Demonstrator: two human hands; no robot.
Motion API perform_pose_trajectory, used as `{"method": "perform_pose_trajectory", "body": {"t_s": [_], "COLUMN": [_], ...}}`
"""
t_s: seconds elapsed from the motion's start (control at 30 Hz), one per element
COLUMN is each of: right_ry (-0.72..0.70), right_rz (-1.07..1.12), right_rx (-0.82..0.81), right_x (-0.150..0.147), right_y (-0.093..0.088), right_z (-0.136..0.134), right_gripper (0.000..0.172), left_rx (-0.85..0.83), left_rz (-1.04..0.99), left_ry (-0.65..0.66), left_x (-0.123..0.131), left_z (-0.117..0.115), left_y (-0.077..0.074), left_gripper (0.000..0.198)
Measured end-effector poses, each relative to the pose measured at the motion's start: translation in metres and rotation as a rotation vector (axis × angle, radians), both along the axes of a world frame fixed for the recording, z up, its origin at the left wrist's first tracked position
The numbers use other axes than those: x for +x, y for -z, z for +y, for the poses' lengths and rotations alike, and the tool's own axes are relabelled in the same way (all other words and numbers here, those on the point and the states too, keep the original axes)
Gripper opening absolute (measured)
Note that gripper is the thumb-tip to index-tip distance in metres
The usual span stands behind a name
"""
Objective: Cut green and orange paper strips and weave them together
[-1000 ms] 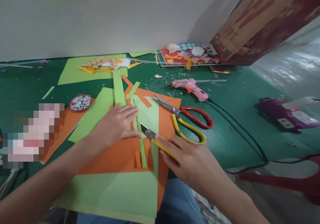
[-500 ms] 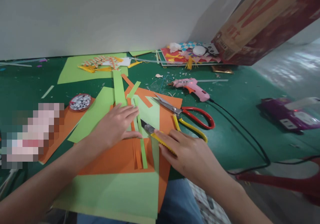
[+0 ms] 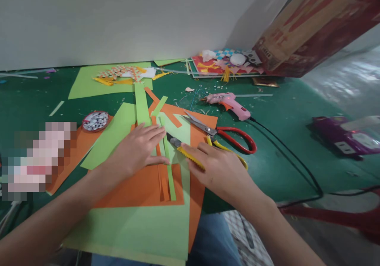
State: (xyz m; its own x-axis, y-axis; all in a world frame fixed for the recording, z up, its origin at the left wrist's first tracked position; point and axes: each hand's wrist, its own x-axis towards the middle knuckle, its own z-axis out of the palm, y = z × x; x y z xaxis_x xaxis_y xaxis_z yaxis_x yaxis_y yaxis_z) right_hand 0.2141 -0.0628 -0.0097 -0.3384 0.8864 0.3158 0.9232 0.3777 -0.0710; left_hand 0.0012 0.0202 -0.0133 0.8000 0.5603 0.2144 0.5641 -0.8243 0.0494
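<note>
My right hand (image 3: 219, 169) is wrapped round a yellow utility knife (image 3: 188, 155), its dark blade pointing up and left beside a narrow green paper strip (image 3: 171, 185). My left hand (image 3: 141, 145) presses down on the paper with fingers stretched out, thumb touching that strip. Narrow orange strips (image 3: 164, 185) run partly under this hand. Beneath lie an orange paper piece (image 3: 127, 190) and a light green sheet (image 3: 133, 230). Red-and-yellow-handled scissors (image 3: 212, 131) rest open just beyond my right hand.
A pink glue gun (image 3: 230, 103) with a black cord lies right of centre. A round container of googly eyes (image 3: 95, 121) sits at left. Woven paper (image 3: 121, 74) is at the back, and a paper bag (image 3: 308, 24) stands at back right.
My right hand and the knife have shifted slightly up and left, bringing the blade farther along the green strip. My left hand stays pressed in place.
</note>
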Motion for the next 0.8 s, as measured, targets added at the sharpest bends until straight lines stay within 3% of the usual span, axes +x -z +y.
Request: {"method": "perform_pose_trajectory", "body": {"t_s": [0.3,0.5,0.67,0.8], "right_ry": [-0.048,-0.065,-0.056,-0.048], "right_rz": [-0.010,-0.022,-0.002,-0.007], "right_rx": [0.013,-0.017,-0.031,-0.016], "right_x": [0.001,0.003,0.003,0.002], "right_y": [-0.005,-0.003,-0.003,-0.004], "right_z": [-0.015,-0.024,-0.022,-0.018], "right_gripper": [0.032,0.033,0.034,0.033], "left_rx": [0.010,0.016,-0.020,-0.044], "left_rz": [0.071,0.085,0.105,0.106], "left_ry": [0.037,0.018,-0.036,-0.046], "left_x": [0.006,0.008,0.007,0.006], "left_z": [-0.019,-0.019,-0.006,-0.004], "left_y": [-0.010,-0.011,-0.008,-0.008], "left_gripper": [0.076,0.052,0.081,0.083]}}
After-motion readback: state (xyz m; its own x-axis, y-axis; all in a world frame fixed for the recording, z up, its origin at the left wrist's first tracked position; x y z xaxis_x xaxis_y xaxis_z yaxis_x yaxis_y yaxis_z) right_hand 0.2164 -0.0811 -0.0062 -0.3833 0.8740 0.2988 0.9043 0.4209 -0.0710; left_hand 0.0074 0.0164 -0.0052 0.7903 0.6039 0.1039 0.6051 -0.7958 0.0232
